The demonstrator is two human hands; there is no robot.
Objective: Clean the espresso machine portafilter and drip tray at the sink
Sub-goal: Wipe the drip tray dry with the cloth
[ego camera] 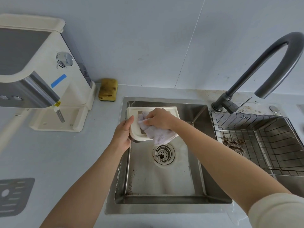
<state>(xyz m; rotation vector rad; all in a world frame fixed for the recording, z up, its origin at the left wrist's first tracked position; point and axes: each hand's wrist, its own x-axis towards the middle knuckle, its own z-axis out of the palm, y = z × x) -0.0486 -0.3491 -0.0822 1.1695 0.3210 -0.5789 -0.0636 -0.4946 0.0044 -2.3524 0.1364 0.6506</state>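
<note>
Over at the left of the pale surface [57, 153], the espresso machine [32, 71] backs onto the wall, a dark slotted grate [13, 196] lies near the front edge, and a yellow sponge [108, 89] sits by the wall. Left hand [122, 134] grips the cream drip tray [134, 116] by its left rim, above the sink [164, 178]. Right hand [158, 119], fingers [148, 123] bunched round a pale cloth [158, 135], presses into the tray. Drain [163, 154] uncovered below, wire basket [263, 137] and faucet [263, 63] far right.

A pale grey wall [131, 38] with one thin seam [188, 46] rises behind the light grey worktop [57, 153]; brown speckles [209, 93] stain its back right edge.
</note>
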